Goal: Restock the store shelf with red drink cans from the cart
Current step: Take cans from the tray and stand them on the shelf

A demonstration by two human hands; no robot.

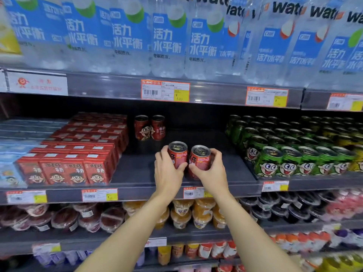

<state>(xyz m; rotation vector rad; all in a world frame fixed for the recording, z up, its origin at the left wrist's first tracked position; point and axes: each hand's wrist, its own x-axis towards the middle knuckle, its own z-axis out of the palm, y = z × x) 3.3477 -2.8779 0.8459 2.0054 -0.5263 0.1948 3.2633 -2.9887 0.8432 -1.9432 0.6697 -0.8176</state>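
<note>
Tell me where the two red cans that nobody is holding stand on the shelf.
The two unheld red cans stand side by side at the back of the middle shelf, right of the red cartons and behind the held cans.

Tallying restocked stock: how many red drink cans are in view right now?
4. Two stand at the shelf's back; one is in the left hand, one in the right hand. More may hide behind.
</note>
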